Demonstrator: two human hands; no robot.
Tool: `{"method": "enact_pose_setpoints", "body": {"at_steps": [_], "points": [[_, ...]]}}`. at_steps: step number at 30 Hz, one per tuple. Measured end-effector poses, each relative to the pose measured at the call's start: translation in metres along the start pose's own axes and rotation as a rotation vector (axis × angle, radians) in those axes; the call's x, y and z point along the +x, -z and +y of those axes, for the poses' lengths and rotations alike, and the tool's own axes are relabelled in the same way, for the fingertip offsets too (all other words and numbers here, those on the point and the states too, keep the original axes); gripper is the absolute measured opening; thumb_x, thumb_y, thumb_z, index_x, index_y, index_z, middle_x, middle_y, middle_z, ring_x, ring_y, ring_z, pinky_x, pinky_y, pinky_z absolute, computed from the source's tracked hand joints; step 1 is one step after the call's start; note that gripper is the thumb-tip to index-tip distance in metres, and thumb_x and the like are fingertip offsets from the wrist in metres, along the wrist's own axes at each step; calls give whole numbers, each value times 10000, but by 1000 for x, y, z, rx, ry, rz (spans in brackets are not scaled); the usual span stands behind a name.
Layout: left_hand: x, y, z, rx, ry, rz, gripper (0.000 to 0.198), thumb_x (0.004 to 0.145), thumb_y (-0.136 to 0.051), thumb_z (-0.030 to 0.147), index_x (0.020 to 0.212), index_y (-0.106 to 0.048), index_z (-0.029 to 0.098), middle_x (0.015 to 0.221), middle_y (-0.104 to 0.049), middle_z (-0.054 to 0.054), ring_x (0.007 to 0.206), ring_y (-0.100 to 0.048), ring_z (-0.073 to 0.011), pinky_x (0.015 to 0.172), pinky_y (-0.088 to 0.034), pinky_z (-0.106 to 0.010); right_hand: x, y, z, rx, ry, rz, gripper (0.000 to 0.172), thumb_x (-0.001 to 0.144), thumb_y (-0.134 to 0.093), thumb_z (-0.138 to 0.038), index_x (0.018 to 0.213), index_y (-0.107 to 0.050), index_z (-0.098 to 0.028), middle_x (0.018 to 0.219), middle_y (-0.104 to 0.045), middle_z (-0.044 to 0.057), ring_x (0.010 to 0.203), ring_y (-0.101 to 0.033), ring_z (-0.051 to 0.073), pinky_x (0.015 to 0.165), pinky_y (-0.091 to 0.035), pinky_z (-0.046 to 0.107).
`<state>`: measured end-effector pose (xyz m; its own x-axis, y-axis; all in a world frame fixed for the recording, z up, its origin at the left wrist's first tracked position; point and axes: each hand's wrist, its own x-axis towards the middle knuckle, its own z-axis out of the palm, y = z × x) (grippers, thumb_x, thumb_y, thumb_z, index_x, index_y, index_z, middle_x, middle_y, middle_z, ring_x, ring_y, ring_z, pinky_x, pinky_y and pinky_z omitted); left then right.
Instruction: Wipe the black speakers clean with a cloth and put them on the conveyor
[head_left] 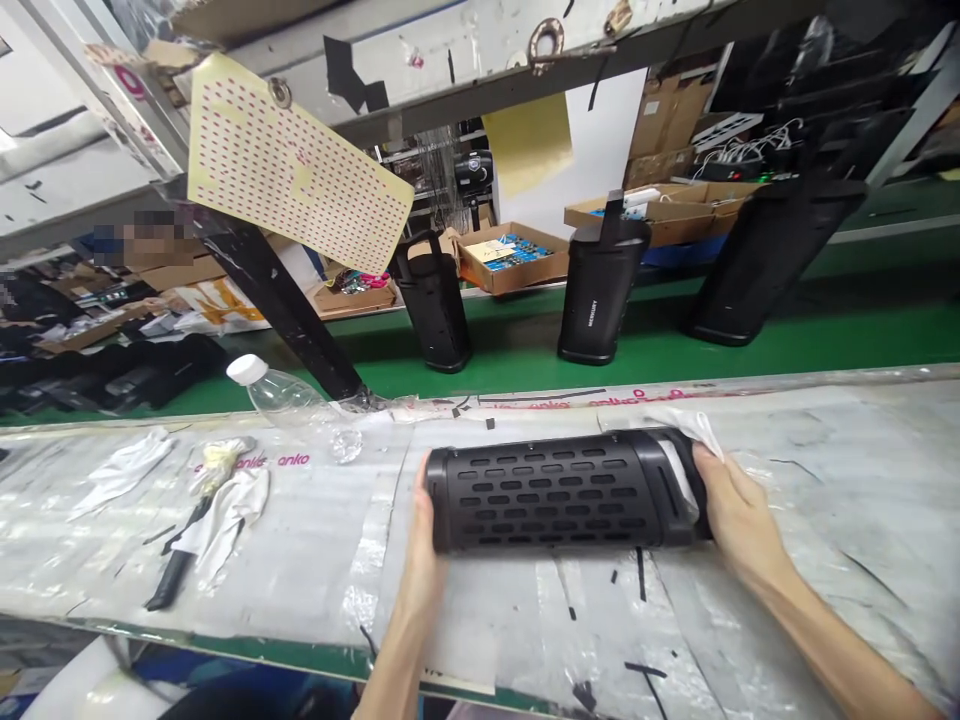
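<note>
A black cylindrical speaker housing [559,495] with rows of oblong grille holes lies on its side on the plastic-covered bench [480,610]. My left hand [424,540] grips its left end, with the fingers hidden behind it. My right hand [739,510] holds the right end. A white cloth [679,475] is pressed between that hand and the housing, and a corner of it sticks out past the far edge. The underside of the housing is hidden.
A plastic water bottle [289,395] lies on the bench's far edge. White cloths [232,510] and a black-handled tool [176,565] lie at left. Several upright black speakers [604,290] stand on a green conveyor [630,345] beyond, near cardboard boxes [510,258]. A shelf crosses overhead.
</note>
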<state>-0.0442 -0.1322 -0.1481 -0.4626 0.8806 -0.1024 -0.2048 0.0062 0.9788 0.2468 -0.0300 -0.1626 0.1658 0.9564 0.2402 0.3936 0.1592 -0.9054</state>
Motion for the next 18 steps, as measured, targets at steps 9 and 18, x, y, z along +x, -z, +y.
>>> {"method": "enact_pose_setpoints", "body": {"at_steps": [9,18], "points": [[0,-3,8,-232,112,-3,771,803,-573,586,1468,-368,255,1297,-645,-59,1202,-602,-261,1009,-492,-372,9,24,-35,-408,214,121,185,928,-473,-328,961,-646,-271,995,-716,99,966,-692,307,713,-560,365],[-2,5,-11,-91,-61,-28,690,864,-428,622,1438,-402,241,1440,-518,-87,1329,-487,-262,1112,-385,-399,-74,-76,-100,-537,995,-36,410,871,-407,-32,1217,-615,-106,1277,-639,129,1205,-591,255,1047,-457,433]]}}
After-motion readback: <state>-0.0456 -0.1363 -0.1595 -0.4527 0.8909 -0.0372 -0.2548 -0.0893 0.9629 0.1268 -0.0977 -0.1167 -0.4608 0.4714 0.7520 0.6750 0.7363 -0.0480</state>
